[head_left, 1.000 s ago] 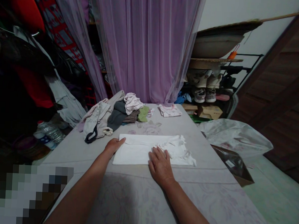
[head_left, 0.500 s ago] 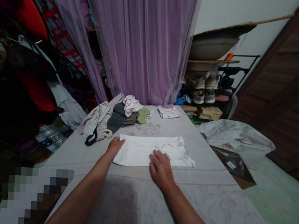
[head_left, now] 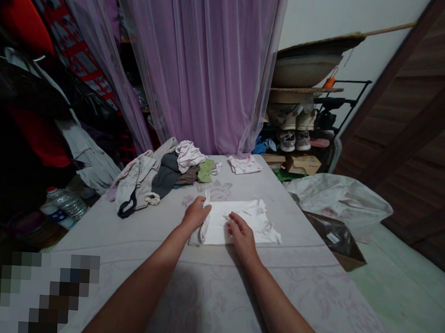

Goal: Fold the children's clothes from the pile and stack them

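A white garment (head_left: 242,215) with a ruffled right end lies flat on the pale patterned bed sheet (head_left: 223,286); its exact kind cannot be made out. My left hand (head_left: 196,212) grips its left edge between thumb and fingers, lifting that edge up and over toward the right. Over the middle of the cloth hovers my right hand (head_left: 241,232), its fingers slightly bent and apart, holding nothing. Whether its fingertips touch the fabric is hard to tell.
Beyond my left hand lies a heap of crumpled clothes (head_left: 166,171). A folded patterned garment (head_left: 245,164) rests near the purple curtain (head_left: 212,86). To the right stand a shoe rack (head_left: 308,89), a plastic bag (head_left: 347,203) and an open cardboard box (head_left: 334,237).
My left hand has moved right, raising and turning over the garment's left end. My right hand has lifted from lying flat on the cloth. The view has shifted slightly.
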`<state>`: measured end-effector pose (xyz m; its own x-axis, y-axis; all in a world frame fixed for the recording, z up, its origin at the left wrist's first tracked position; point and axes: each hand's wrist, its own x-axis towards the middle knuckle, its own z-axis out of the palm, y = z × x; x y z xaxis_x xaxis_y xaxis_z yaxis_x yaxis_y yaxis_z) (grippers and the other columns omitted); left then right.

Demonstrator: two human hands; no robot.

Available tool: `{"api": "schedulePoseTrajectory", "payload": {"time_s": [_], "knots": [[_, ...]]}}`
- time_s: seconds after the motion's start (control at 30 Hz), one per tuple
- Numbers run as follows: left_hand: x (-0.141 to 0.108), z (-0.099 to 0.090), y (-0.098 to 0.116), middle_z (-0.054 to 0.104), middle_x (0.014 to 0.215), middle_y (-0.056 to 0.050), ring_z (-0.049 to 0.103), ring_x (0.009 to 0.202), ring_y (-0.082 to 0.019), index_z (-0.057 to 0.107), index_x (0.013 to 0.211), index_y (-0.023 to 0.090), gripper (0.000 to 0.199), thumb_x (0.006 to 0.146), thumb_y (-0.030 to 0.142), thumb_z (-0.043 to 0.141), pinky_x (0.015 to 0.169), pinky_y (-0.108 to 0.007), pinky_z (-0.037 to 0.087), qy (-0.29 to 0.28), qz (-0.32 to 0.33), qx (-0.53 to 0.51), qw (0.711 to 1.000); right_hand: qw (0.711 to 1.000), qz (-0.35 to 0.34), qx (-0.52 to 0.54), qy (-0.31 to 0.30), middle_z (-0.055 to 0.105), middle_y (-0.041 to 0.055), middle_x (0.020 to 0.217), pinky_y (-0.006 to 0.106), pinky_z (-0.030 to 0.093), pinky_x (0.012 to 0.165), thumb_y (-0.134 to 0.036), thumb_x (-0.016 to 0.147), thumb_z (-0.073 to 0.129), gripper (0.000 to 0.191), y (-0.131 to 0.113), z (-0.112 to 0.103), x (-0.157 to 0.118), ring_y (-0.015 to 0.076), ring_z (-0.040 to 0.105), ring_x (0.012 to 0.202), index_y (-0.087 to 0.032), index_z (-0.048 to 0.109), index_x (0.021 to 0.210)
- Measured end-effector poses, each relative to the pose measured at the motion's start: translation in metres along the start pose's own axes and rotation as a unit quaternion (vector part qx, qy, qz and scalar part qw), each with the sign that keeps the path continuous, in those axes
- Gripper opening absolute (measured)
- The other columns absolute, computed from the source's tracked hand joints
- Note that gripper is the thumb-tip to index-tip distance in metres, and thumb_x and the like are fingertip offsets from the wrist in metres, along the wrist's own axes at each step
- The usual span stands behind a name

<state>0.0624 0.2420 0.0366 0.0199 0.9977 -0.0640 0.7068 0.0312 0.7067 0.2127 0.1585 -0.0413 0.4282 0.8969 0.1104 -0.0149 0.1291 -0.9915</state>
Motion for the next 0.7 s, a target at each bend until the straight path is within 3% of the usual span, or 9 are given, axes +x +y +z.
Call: {"api": "schedulePoseTrajectory", "payload": {"time_s": [0.13,0.33,0.53,0.7], "knots": [[-0.002,0.016,0.009,0.072,0.092,-0.005,0.067,0.088,-0.021,0.061,0.111,0.021,0.029,0.085,0.031,0.057,0.071,-0.026,0.045,-0.015,-0.016,0.036,0.999,0.999,0.028,0.015,0.004,0.069,0.0126,0.12,0.039,0.057,0.076,-0.049,0.077,0.06,0.049,0.0,-0.007,0.006,0.0243,0.069,0.09,-0.019,0.069,0.115],[0.001,0.033,0.018,0.071,0.106,-0.009,0.066,0.1,-0.023,0.061,0.112,0.021,0.029,0.085,0.029,0.057,0.077,-0.027,0.046,-0.028,-0.033,0.047,0.998,0.997,-0.037,-0.073,-0.001,0.071,0.0099,0.115,0.04,0.053,0.089,-0.041,0.082,0.058,0.04,0.005,-0.018,-0.008,0.0234,0.067,0.098,-0.02,0.07,0.113],[0.001,0.047,0.021,0.069,0.109,-0.008,0.068,0.064,-0.012,0.053,0.119,0.019,0.034,0.089,0.035,0.052,0.052,-0.021,0.046,-0.08,-0.053,-0.035,0.995,0.983,-0.11,-0.147,0.011,0.071,0.0113,0.114,0.037,0.052,0.092,-0.036,0.086,0.052,0.039,-0.005,-0.017,-0.019,0.0216,0.067,0.098,-0.018,0.068,0.115],[-0.001,0.027,0.006,0.069,0.104,-0.004,0.065,0.059,-0.007,0.055,0.113,0.021,0.024,0.092,0.032,0.049,0.046,-0.015,0.04,-0.076,-0.041,-0.091,0.992,0.968,-0.163,-0.188,0.02,0.069,0.0135,0.114,0.036,0.055,0.085,-0.03,0.088,0.047,0.039,-0.006,-0.018,-0.021,0.0211,0.067,0.095,-0.015,0.065,0.12]]}}
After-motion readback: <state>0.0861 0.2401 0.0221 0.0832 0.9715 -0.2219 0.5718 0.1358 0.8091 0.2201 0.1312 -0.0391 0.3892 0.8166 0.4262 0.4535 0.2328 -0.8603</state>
